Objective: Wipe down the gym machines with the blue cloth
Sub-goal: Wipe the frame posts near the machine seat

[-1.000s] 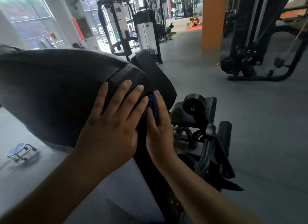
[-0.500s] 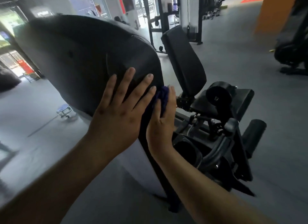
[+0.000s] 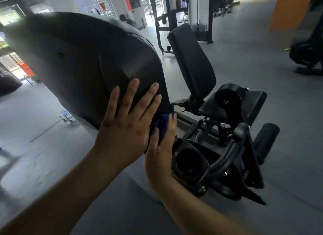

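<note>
A big dark rounded machine cover [image 3: 83, 63] fills the upper left. My left hand [image 3: 125, 124] lies flat on its lower right face, fingers straight and spread. Just to the right, my right hand [image 3: 162, 147] presses the blue cloth [image 3: 162, 128] against the cover's right edge. Only a folded strip of the cloth shows between the two hands; the rest is hidden behind my right palm. Right of the cover stand the machine's black back pad [image 3: 192, 59], seat [image 3: 251, 103] and roller pads [image 3: 227, 96].
Black levers and a foam roller [image 3: 265, 135] crowd the space right of my right hand. A cable machine [image 3: 192, 16] stands behind, another dark machine [image 3: 307, 49] at far right, an orange column [image 3: 288, 9] beyond. A small stool [image 3: 65, 115] sits on the grey floor at left.
Both hands have slid down the cover's right edge with the cloth. My view has swung left and down, bringing the seat and rollers closer.
</note>
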Available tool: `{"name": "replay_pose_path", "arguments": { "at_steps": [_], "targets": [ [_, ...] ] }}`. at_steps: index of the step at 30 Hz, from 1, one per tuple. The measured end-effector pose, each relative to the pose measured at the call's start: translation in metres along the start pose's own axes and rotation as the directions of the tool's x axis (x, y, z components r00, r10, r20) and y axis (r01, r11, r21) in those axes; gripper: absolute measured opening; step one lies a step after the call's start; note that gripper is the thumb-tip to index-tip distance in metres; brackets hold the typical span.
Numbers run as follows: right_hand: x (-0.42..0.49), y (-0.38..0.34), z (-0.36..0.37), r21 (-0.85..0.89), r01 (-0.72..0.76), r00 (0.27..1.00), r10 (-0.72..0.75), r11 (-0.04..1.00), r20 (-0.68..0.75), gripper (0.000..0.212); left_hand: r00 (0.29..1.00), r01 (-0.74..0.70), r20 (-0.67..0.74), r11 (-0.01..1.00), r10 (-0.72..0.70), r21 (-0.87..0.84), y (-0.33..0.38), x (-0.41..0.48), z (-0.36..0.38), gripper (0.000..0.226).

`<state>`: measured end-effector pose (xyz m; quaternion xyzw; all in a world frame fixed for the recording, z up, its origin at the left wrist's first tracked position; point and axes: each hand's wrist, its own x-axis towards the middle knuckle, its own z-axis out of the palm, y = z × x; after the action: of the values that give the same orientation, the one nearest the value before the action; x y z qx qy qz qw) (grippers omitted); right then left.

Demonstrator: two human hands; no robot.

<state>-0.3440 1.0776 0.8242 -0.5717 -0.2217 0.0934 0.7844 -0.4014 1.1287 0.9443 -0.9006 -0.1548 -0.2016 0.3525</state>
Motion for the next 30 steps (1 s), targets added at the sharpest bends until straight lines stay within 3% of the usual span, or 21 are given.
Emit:
{"name": "replay_pose_path", "arguments": {
  "at_steps": [2,6,11,17,20,24,27,30],
  "targets": [
    [0.006,0.007,-0.002,-0.018,0.008,1.0,-0.008,1.0,0.003,0.059,1.0,-0.004,-0.004,1.0,0.004,0.006,0.001,-0.001,0.003,0.064],
    [0.06,0.014,-0.012,-0.002,-0.144,0.985,0.143,0.99,-0.101,0.05,1.0,-0.004,-0.01,1.0,0.004,0.005,0.003,-0.001,0.006,0.069],
    [0.002,0.022,-0.005,0.019,-0.08,0.997,0.08,0.997,0.01,0.062,1.0,-0.004,-0.002,1.0,0.004,0.02,0.006,-0.002,0.012,0.066],
    [0.053,0.021,-0.012,-0.006,-0.16,0.983,0.159,0.987,-0.095,0.049,1.0,-0.02,-0.009,0.999,0.021,0.025,0.005,-0.004,0.016,0.071],
    [0.02,0.02,-0.008,0.014,-0.154,0.987,0.155,0.988,-0.034,0.057,1.0,-0.017,-0.012,1.0,0.018,0.026,0.007,-0.003,0.017,0.071],
    [-0.009,0.028,-0.005,-0.111,-0.157,0.987,0.159,0.981,0.006,0.063,1.0,-0.021,-0.02,0.999,0.022,0.041,0.009,-0.006,0.022,0.072],
    [0.035,0.025,-0.01,0.024,-0.234,0.966,0.235,0.972,-0.105,0.051,0.999,-0.028,-0.029,0.999,0.028,0.021,0.007,-0.007,0.021,0.072],
    [0.046,0.018,-0.017,-0.047,-0.246,0.968,0.242,0.968,-0.071,0.042,0.999,-0.025,-0.04,1.0,0.026,0.002,0.008,-0.007,0.022,0.073]
  ]
}}
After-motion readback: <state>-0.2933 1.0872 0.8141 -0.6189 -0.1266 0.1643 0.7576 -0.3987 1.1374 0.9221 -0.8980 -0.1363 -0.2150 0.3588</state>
